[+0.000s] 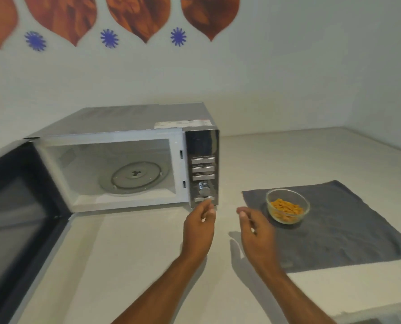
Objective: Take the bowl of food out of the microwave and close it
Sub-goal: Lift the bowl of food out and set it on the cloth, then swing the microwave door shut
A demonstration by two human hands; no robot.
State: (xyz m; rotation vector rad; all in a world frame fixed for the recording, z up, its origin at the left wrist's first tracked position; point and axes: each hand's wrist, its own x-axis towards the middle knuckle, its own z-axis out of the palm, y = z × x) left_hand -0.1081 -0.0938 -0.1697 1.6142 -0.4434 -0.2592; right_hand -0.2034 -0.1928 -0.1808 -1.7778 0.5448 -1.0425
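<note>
A silver microwave stands on the counter with its dark door swung wide open to the left. Inside, only the glass turntable shows. A clear glass bowl of orange food sits on a grey cloth to the right of the microwave. My left hand hovers just below the control panel, fingers loosely apart and holding nothing. My right hand hangs beside it, left of the bowl and apart from it, also holding nothing.
The pale counter runs from the microwave toward me and ends at an edge at the lower right. A white wall with orange and blue decals rises behind. The open door reaches far out over the counter's left side.
</note>
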